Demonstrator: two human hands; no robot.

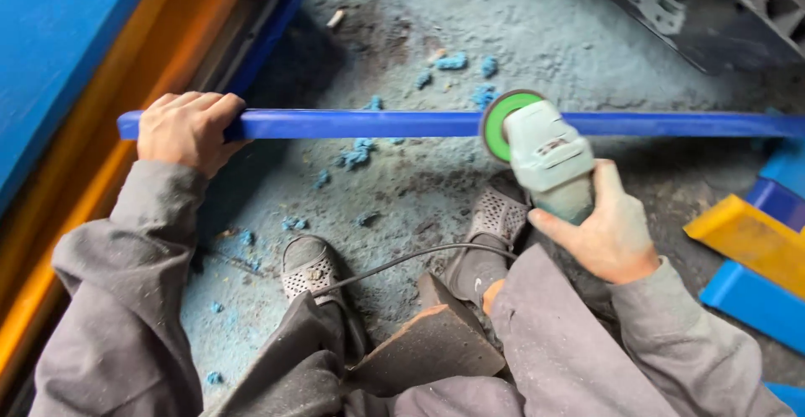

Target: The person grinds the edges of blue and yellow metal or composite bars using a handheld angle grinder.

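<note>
Many blue crumbs littered the dusty floor (537, 31) under the blue bar (369, 124), which ran left-right; left hand (184, 130) fingers curled over it, right hand (608, 233) fingers wrapped the grinder (545, 157).

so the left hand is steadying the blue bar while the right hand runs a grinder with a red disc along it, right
Not quite: the disc is green, not red. The head view shows it. The rest stands: the left hand grips the blue bar near its end while the right hand holds the angle grinder against it.
</note>
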